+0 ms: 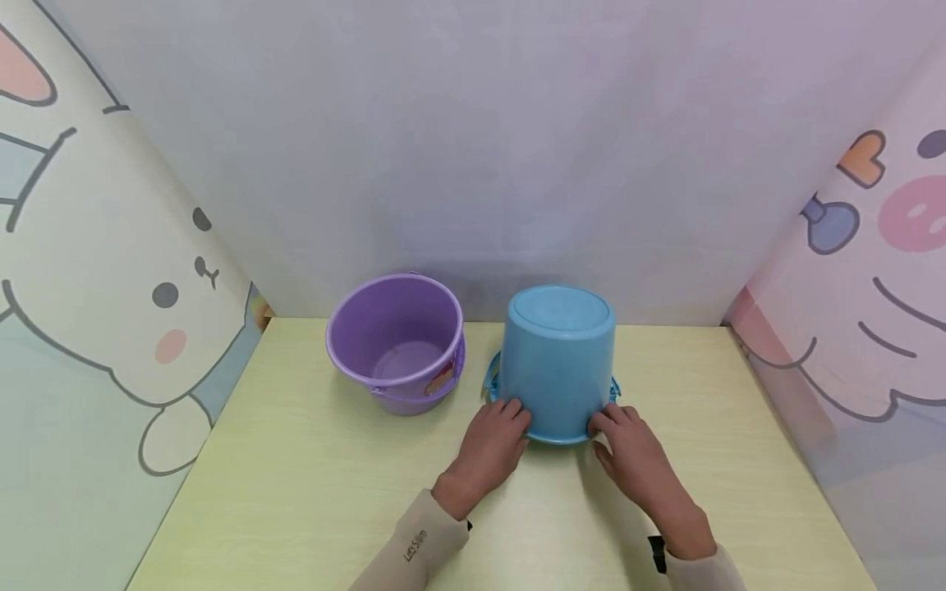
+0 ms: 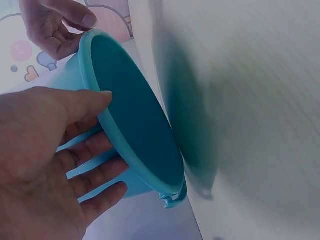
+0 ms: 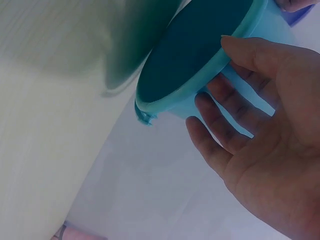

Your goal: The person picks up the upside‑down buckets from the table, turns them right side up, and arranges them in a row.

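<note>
A blue bucket [image 1: 559, 365] is upside down, its base facing up and its near rim tilted off the table. At its near left side my left hand [image 1: 493, 442] grips the rim, thumb on the inner edge and fingers against the outer wall, as the left wrist view shows. My right hand [image 1: 634, 453] holds the near right of the rim in the same way, thumb at the lip [image 3: 227, 55]. The bucket's handle [image 1: 493, 376] shows at the left behind it. Left of it a purple bucket [image 1: 395, 328] stands upright, mouth up, touched by neither hand.
The pale wooden table [image 1: 296, 492] carries both buckets near its back edge. A grey cloth wall [image 1: 480, 148] rises behind. Panels with cartoon animals, the left panel [image 1: 96, 271] and the right panel [image 1: 872, 287], flank the table.
</note>
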A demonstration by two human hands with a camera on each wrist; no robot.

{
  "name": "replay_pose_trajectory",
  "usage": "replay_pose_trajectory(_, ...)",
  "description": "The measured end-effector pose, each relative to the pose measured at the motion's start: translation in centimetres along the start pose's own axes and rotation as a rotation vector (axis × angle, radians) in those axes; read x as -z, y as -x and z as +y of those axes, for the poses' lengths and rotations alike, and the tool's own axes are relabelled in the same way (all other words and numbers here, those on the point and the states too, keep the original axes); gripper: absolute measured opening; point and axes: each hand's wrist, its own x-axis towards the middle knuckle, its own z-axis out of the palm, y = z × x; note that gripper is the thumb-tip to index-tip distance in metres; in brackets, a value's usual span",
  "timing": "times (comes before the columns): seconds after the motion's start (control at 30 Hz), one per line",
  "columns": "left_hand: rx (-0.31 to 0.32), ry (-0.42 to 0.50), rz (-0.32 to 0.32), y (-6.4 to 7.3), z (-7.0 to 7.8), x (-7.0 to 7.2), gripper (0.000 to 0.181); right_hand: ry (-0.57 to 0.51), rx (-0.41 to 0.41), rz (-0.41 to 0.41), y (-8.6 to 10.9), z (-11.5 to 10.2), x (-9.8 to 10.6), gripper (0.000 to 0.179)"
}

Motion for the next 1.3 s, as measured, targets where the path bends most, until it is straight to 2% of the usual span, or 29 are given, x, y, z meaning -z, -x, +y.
replay_pose_trajectory(0.93,0.001,0.082,0.067,-0.1,0.1,2.0,0.025,-0.019,0.081,0.148,-0.3,-0.2,1.5,0.039)
replay_pose_trajectory(1.3,0.002,0.110,0.120,-0.2,0.0,2.8,0.023,-0.035,0.100,0.201,-0.5,-0.3,2.2,0.041)
